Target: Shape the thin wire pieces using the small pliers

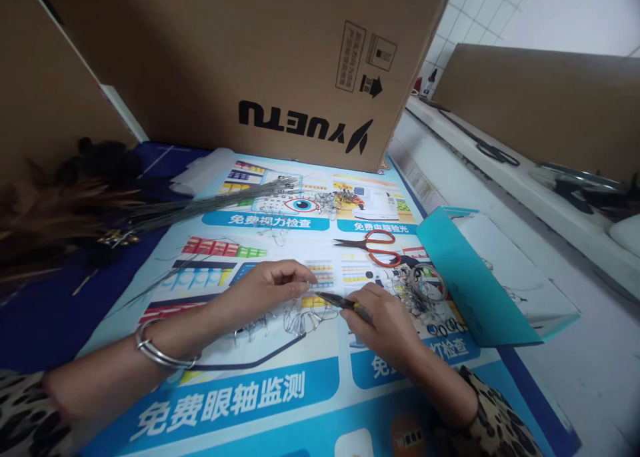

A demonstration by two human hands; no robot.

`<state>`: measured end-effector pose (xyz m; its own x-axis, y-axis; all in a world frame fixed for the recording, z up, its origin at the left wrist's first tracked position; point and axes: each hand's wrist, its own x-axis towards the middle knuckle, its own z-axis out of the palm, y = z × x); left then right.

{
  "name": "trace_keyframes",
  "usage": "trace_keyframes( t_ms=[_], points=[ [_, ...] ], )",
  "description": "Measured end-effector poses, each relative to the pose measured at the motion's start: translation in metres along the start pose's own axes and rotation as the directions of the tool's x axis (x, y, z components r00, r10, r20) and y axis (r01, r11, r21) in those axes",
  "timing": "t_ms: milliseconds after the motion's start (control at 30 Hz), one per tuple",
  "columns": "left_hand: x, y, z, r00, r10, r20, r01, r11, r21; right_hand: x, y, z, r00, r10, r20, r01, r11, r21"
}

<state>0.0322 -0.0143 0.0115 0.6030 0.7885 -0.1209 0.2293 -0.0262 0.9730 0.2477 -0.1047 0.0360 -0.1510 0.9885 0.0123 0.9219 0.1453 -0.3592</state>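
My left hand (265,287) rests on the printed poster (260,390), fingers curled and pinching a thin wire piece at its fingertips. My right hand (385,323) is closed round small pliers (336,301), whose dark jaws point left toward the left fingertips. Under and between the two hands lies a bent wire shape (300,320) with several loops. A silver bangle (160,350) sits on my left wrist.
Red-handled scissors (375,247) lie beyond the hands, a tangle of wire bits and a ring (425,287) to the right. A bundle of straight wires (210,207) and brown feathers (50,217) lie left. A big cardboard box (250,63) stands behind, a teal folder (475,290) right.
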Motion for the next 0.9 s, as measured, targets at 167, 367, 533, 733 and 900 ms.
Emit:
trace_keyframes(
  t_ms=[167, 367, 533, 733, 900],
  points=[
    [0.0019, 0.0031, -0.0044, 0.996, -0.012, 0.083, 0.012, 1.0, -0.001, -0.0002, 0.0026, -0.0015, 1.0, -0.003, -0.006, 0.003, 1.0, 0.014],
    [0.0039, 0.0026, -0.0055, 0.999, -0.006, 0.051, 0.004, 0.999, 0.034, -0.0005, 0.0051, -0.0019, 1.0, -0.007, -0.03, 0.008, 0.999, 0.048],
    [0.0029, 0.0032, -0.0029, 0.999, 0.043, -0.002, -0.042, 0.993, 0.114, -0.0007, 0.0036, 0.0003, 1.0, -0.019, -0.018, 0.019, 0.999, 0.037],
    [0.0024, 0.0045, -0.001, 0.995, 0.094, -0.026, -0.085, 0.964, 0.251, -0.0006, 0.0026, 0.0014, 1.0, -0.018, -0.017, 0.018, 0.999, 0.034],
    [0.002, 0.0025, 0.0017, 0.99, 0.136, -0.043, -0.114, 0.936, 0.333, -0.0008, 0.0035, 0.0022, 0.998, -0.039, -0.042, 0.04, 0.999, 0.025]
  ],
)
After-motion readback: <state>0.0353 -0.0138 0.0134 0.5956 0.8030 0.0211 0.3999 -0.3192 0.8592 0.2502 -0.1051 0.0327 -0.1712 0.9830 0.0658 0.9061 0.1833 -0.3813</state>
